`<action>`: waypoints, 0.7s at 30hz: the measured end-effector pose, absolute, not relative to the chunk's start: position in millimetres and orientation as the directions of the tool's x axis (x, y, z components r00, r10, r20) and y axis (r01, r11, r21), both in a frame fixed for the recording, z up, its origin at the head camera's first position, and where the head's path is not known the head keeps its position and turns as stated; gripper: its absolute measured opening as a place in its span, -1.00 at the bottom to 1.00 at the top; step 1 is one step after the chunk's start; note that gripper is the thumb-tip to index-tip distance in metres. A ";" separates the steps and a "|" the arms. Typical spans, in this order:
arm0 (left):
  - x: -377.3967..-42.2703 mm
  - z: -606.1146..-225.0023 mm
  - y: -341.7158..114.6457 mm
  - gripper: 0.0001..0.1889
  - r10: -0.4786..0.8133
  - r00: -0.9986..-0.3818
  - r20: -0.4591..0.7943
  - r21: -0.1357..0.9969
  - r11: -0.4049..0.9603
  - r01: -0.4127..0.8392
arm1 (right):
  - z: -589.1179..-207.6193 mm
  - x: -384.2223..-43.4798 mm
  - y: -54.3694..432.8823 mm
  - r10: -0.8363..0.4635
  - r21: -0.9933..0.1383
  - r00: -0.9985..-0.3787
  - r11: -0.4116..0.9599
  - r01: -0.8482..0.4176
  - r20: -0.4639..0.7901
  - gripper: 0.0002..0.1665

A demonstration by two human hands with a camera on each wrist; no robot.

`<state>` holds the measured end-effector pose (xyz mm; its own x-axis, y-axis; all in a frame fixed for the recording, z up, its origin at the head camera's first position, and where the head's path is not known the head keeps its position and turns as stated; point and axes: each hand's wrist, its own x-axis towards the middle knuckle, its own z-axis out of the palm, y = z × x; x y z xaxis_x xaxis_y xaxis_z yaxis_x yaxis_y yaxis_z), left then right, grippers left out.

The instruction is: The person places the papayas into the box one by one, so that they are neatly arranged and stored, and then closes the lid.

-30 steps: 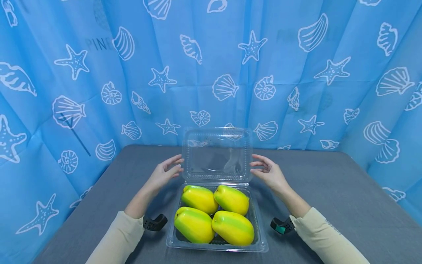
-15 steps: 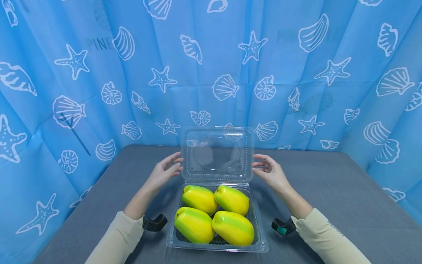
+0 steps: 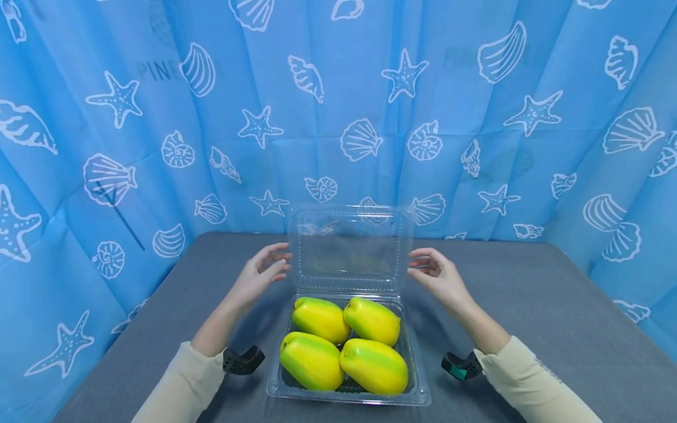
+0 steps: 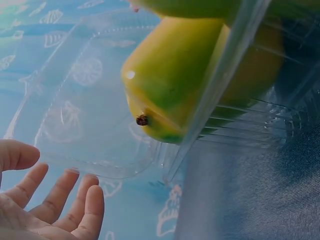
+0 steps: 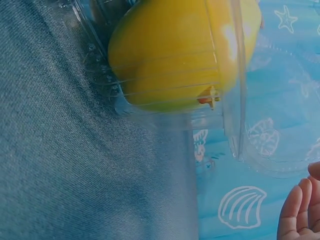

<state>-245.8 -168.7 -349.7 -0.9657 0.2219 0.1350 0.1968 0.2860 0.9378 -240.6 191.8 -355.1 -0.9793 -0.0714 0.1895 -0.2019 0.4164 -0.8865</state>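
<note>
A clear plastic clamshell box (image 3: 420,390) stands on the table with several yellow-green papaya-like fruits (image 3: 374,365) in its base. Its hinged lid (image 3: 349,249) is raised at the back, nearly upright. At the lid's left edge is my left hand (image 3: 258,276), fingers relaxed and fingertips at the rim, thumb apart. My right hand (image 3: 441,279) is at the opposite edge in the same way, fingers loosely bent. In the left wrist view, the left fingers (image 4: 55,200) reach the lid's rim. The right wrist view shows only part of the right hand (image 5: 302,210).
A grey cloth covers the table (image 3: 518,305). Behind it and along both sides hangs a blue curtain (image 3: 338,76) printed with white shells and starfish. Black wrist mounts (image 3: 244,359) sit beneath both wrists, either side of the box.
The lid has tilted a little forward over the fruits, its top looking wider. Both hands have shifted slightly outward and nearer with its edges. The box base and fruits stay put.
</note>
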 end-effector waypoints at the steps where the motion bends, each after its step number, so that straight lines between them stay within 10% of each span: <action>1: -244.7 -349.0 -169.0 -0.49 0.223 -0.965 0.137 0.936 0.290 0.200 | -354.6 -240.1 192.2 -0.074 -0.887 -0.980 0.415 -0.200 0.186 -0.57; 21: -228.7 -339.7 -175.3 -0.57 0.234 -0.957 0.173 0.921 0.305 0.241 | -337.1 -227.2 194.1 -0.136 -0.930 -0.989 0.352 -0.104 0.059 -0.38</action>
<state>-228.7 -175.3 -339.7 -0.9567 0.2345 0.1726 0.2410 0.3052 0.9213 -227.2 194.1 -337.1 -0.9889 -0.1362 0.0592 -0.1042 0.3517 -0.9303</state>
